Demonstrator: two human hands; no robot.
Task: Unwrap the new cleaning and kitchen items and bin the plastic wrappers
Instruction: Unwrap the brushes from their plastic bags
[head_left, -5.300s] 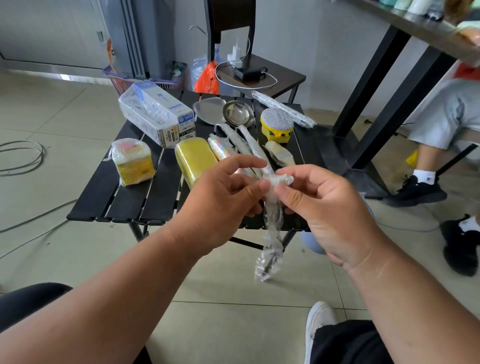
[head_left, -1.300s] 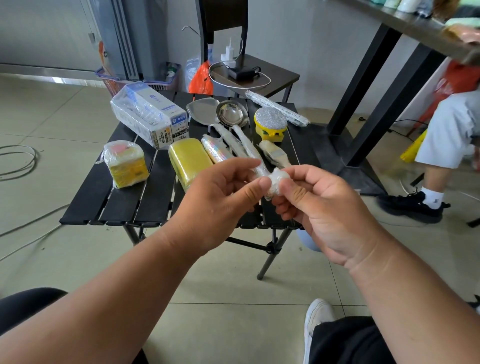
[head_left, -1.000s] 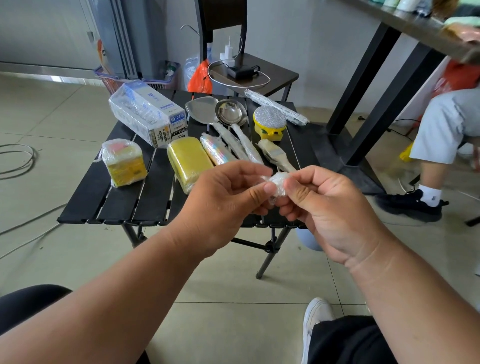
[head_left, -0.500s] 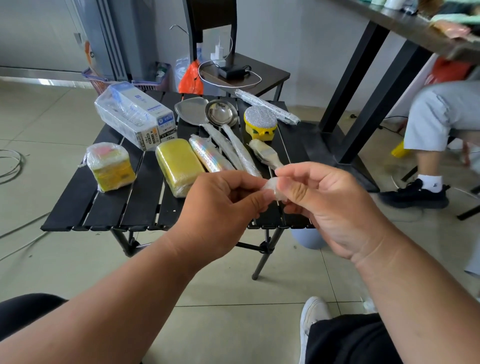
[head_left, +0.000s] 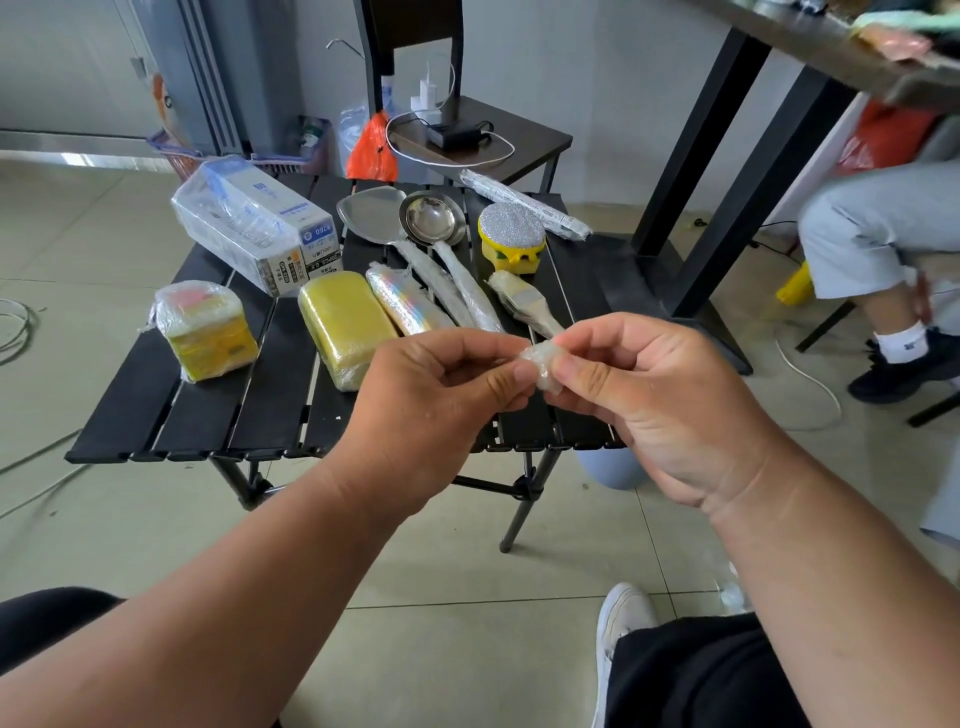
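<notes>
Left hand and right hand meet in front of the slatted black surface, each pinching between thumb and fingertips the same small wad of clear plastic wrapper, held in the air above the near edge. On the surface, all film-wrapped: yellow sponge, small yellow box, brush; ladle handle wrapped, bowl bare.

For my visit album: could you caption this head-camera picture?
Both hands, left hand and right hand, pinch a balled-up plastic wrapper above a black slatted table of still-wrapped kitchen items.
</notes>
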